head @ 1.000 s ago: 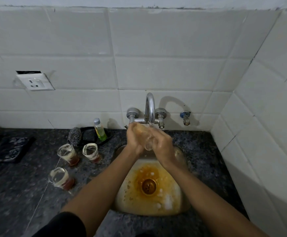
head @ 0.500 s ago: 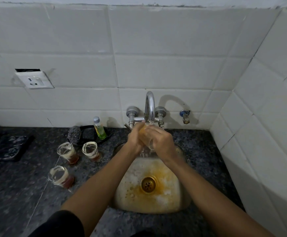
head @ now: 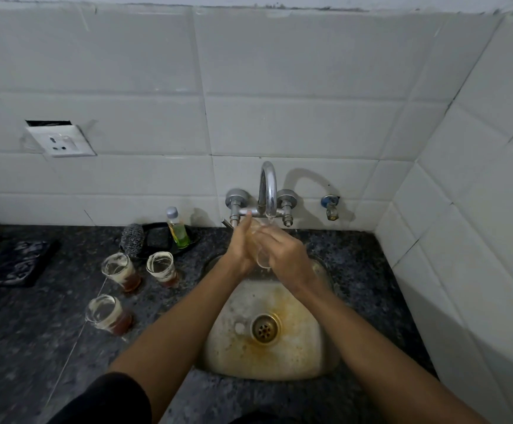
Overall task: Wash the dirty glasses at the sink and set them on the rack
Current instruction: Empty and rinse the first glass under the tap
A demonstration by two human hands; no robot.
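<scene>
A glass (head: 261, 250) is held tight between the left hand (head: 243, 247) and the right hand (head: 285, 255) under the tap (head: 268, 191), over the sink (head: 310, 356). Wet glass is likely slippery and easily broken, so its sides should be gripped.

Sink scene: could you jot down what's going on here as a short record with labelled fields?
Place: steel sink in a dark stone counter
Tap: spout running
Hands: left hand and right hand hold one glass under the stream
Waiting: three dirty glasses left of the sink
Also there: soap bottle, scrubber
Rack: not in view
</scene>
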